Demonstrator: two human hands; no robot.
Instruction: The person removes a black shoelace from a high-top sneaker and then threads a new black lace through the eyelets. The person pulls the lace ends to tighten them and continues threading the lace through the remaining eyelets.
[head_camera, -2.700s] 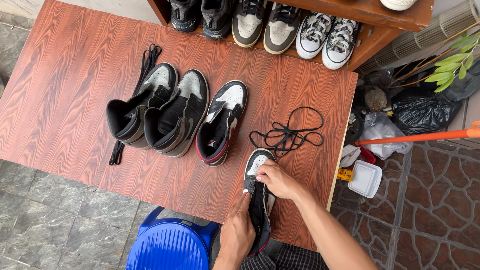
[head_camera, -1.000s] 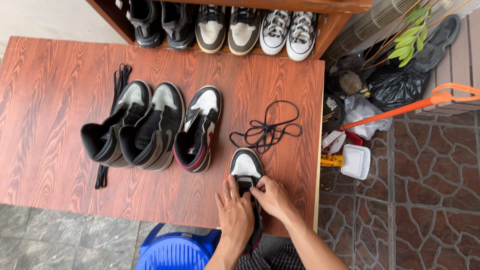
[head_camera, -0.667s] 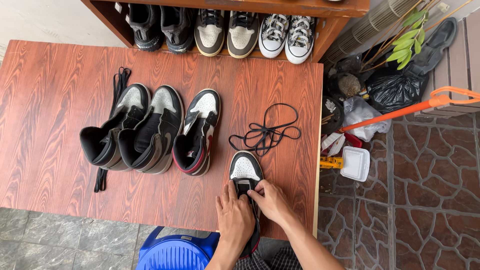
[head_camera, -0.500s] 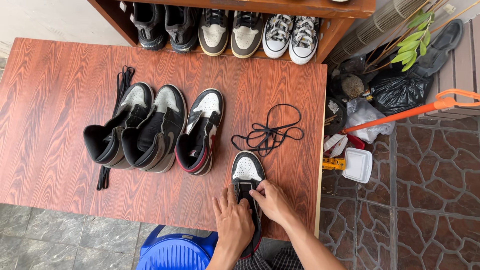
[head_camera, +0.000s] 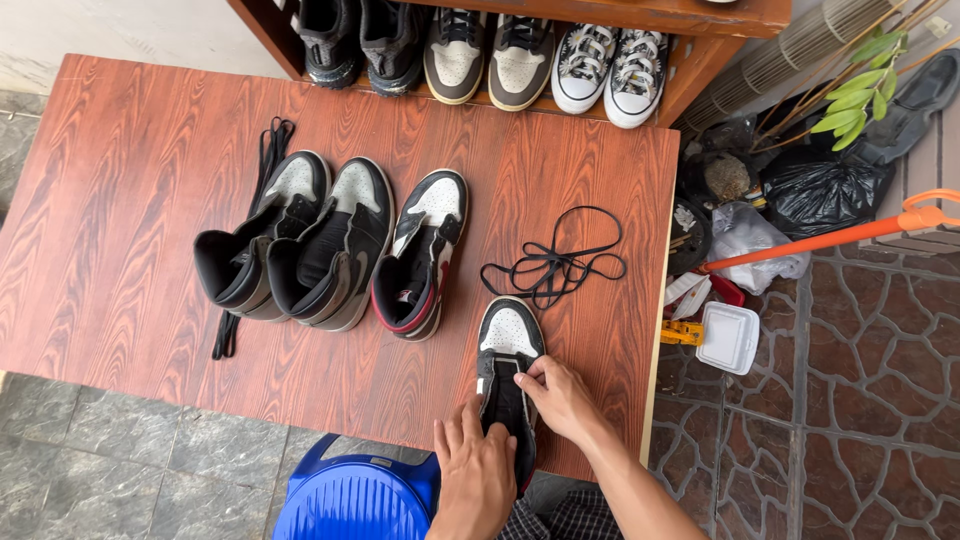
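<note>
**Both hands now settled on the unlaced sneaker at the table's near edge**

Nearest the camera, a blue plastic stool (head_camera: 350, 500) is seen below the table edge, beside a patch of checked cloth. Just above it, the left hand (head_camera: 478, 475) is laid flat on the rear of a black-and-white high-top sneaker (head_camera: 508, 345), its fingers spread loosely over the collar. The right hand (head_camera: 562, 398) is set against the shoe's right side, thumb and forefinger pinched at the eyelet edge near the tongue; what is pinched is too small to be told. The sneaker lies toe away from the person, at the near right of the red-brown wooden table (head_camera: 120, 200).

Compared with the earlier views, the left hand has been brought up from the shoe's side onto its collar, and the right hand has been drawn from the tongue to the eyelet row; the shoe itself has been left where it was. The shoe is thus judged to be steadied for work at its lacing.

Just beyond the toe, a loose black lace (head_camera: 555, 262) is tangled on the wood, untouched. Further left, three more high-tops (head_camera: 335, 245) are lined up, with another black lace (head_camera: 262, 180) beside them. Farthest off, a shelf of shoes (head_camera: 540, 60) is seen.
</note>
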